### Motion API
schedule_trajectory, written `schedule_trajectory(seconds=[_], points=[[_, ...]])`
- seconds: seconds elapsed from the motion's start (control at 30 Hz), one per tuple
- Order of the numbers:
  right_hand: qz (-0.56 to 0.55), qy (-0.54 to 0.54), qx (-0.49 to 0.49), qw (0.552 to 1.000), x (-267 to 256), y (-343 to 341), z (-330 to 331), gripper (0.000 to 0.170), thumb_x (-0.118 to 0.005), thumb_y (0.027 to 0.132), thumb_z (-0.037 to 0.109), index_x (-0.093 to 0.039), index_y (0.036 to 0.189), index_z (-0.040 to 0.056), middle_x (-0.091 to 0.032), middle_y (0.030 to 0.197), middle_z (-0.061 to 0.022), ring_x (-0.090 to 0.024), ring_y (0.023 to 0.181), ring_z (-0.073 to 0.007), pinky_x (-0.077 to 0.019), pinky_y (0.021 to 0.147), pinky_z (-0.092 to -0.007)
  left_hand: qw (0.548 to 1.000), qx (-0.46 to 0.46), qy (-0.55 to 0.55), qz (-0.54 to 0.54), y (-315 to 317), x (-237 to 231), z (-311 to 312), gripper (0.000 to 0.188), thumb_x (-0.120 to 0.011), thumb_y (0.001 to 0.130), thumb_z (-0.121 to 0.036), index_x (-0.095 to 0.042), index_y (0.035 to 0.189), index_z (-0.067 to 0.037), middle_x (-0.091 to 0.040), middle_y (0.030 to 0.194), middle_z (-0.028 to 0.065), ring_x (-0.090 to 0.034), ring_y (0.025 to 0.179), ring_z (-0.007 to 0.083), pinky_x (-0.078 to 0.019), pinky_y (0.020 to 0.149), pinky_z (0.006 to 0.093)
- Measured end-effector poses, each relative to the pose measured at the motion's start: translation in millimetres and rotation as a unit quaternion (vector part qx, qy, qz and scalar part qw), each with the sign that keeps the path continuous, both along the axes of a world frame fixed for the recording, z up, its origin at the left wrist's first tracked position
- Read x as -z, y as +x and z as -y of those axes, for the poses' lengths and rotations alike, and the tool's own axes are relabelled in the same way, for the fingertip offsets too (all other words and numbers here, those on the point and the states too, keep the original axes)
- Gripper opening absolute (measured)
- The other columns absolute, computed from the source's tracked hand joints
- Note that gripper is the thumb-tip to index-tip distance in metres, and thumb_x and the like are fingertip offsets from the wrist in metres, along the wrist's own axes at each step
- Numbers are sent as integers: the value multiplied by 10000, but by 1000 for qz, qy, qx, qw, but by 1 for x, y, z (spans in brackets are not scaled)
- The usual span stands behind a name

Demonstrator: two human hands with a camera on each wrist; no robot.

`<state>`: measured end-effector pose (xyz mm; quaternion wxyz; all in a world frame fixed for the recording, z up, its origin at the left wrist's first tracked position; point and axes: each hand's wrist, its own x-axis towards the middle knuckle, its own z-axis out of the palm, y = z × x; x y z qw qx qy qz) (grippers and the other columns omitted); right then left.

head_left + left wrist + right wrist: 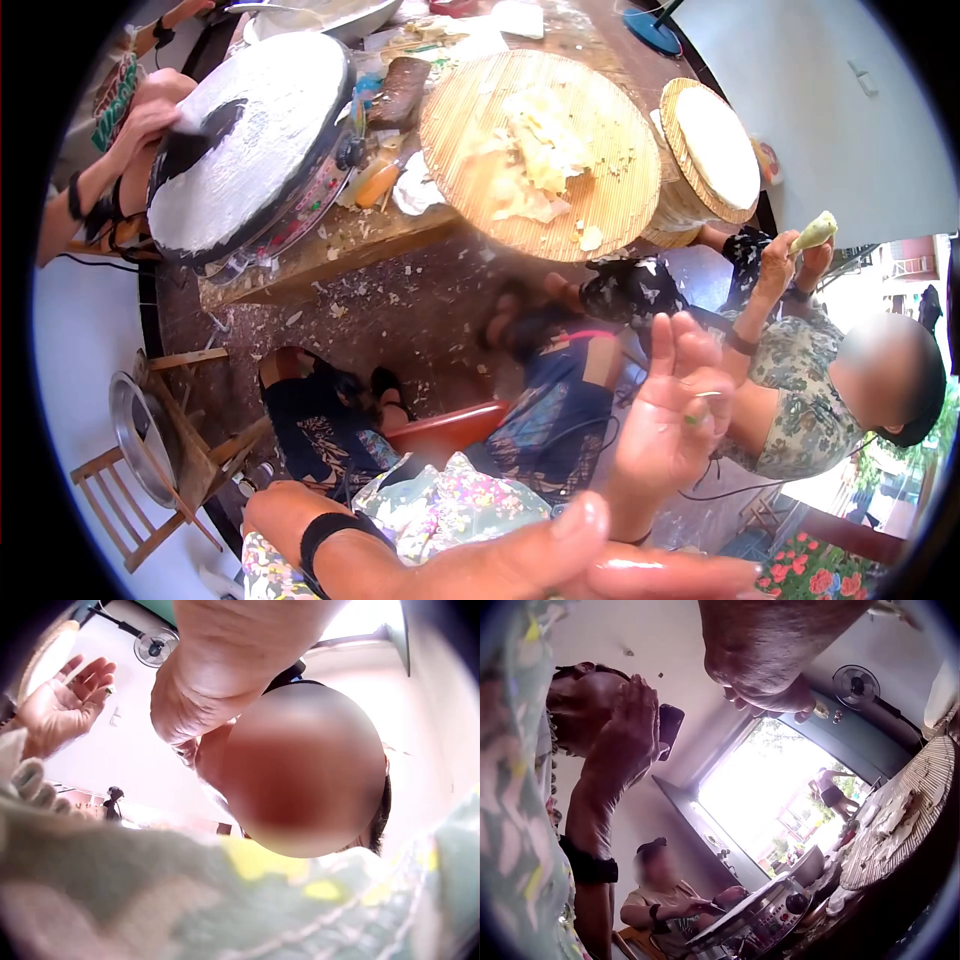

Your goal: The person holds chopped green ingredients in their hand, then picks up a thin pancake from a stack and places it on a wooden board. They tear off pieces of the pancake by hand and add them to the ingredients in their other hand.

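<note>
Both of the wearer's hands are raised over the lap and hold nothing. The left hand [590,572] comes in from the bottom with its thumb up and fingers stretched to the right; a black band circles its forearm. Behind it the right hand [675,420] faces palm up with fingers loosely bent, a ring on one finger and a small green speck near it. In the left wrist view the right hand [64,712] shows its open palm. In the right wrist view the left hand [634,724] has straight fingers held together, overlapping a phone [670,726].
On the table [320,265], a round woven mat [450,150] holds torn thin wrappers [545,140]. Left stands a round griddle [265,110] coated white, another person's hand [150,125] at its edge. At right, a person [810,400] holds a pale green roll [815,232].
</note>
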<state>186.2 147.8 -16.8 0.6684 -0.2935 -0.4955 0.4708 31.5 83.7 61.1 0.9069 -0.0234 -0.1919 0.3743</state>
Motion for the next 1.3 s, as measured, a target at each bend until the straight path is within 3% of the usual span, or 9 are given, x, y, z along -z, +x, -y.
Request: schedule_trajectory(seconds=[0.23, 0.33, 0.37, 0.4, 0.47, 0.57, 0.67, 0.87, 1.3], points=[[14, 14, -11, 1000, 3, -6, -11, 132, -554, 830, 167, -565, 850, 37, -531, 1119, -177, -458, 1149, -330, -301, 1022, -511, 996, -10, -87, -4, -9, 5, -10, 883, -36, 863, -636, -154, 1375, 73, -259, 1389, 273, -237, 1325, 322, -159, 1091, 421], [169, -42, 114, 978, 6, -8, 1, 123, -527, 852, 167, -573, 862, 54, -519, 1141, -156, -460, 1144, -310, -337, 994, -495, 987, -81, -101, -99, -13, 17, -33, 851, -82, 874, -634, -164, 1385, 42, -207, 1404, 292, -207, 1330, 369, -151, 1090, 474], [153, 151, 6, 977, 17, -2, -15, 141, -489, 870, 172, -578, 875, 62, -505, 1156, -141, -471, 1132, -294, -374, 957, -473, 982, -112, -97, -119, -14, 25, -42, 780, -79, 900, -579, -219, 1371, 28, -271, 1393, 244, -262, 1313, 335, -192, 1089, 446], [-220, -3, -68, 973, 18, -4, -4, 180, -461, 882, 197, -575, 863, 59, -525, 1122, -144, -487, 1106, -316, -384, 941, -480, 975, -140, -100, -138, -16, 28, -46, 716, -76, 927, -524, -274, 1357, 13, -334, 1383, 195, -317, 1296, 300, -233, 1087, 417], [137, 104, 69, 983, -6, -7, -6, 166, -471, 874, 181, -572, 828, 58, -545, 1095, -140, -487, 1100, -344, -367, 951, -499, 954, -167, -168, -181, -18, 29, -51, 729, -158, 925, -544, -325, 1318, 46, -385, 1342, 217, -382, 1250, 312, -280, 1064, 422], [260, 218, 161, 927, -33, -18, -4, 148, -521, 842, 175, -568, 777, 50, -580, 1024, -145, -489, 1094, -369, -351, 960, -516, 950, -204, -156, -178, -16, 38, -50, 713, -224, 925, -540, -363, 1282, 62, -403, 1322, 223, -400, 1233, 303, -322, 1038, 405], [510, 317, 139, 788, -61, -24, 4, 142, -585, 779, 192, -585, 762, 51, -599, 983, -155, -501, 1084, -365, -342, 965, -521, 949, -205, -162, -176, -15, 41, -48, 702, -249, 927, -533, -374, 1269, 66, -418, 1309, 215, -423, 1208, 289, -338, 1026, 396], [556, 362, 71, 745, -67, -47, 5, 84, -641, 692, 141, -674, 754, 96, -609, 935, -49, -519, 1021, -301, -264, 1004, -502, 946, -213, -164, -181, -13, 38, -33, 676, -209, 939, -516, -399, 1257, 50, -464, 1270, 182, -476, 1146, 251, -358, 1007, 377], [623, 355, 31, 696, -91, -75, 40, 220, -604, 628, 54, -638, 845, 47, -575, 858, -60, -538, 854, -252, -349, 881, -442, 939, -267, -116, -182, -15, 36, -19, 710, -163, 938, -516, -345, 1298, 68, -376, 1340, 228, -378, 1236, 322, -260, 1070, 420]])
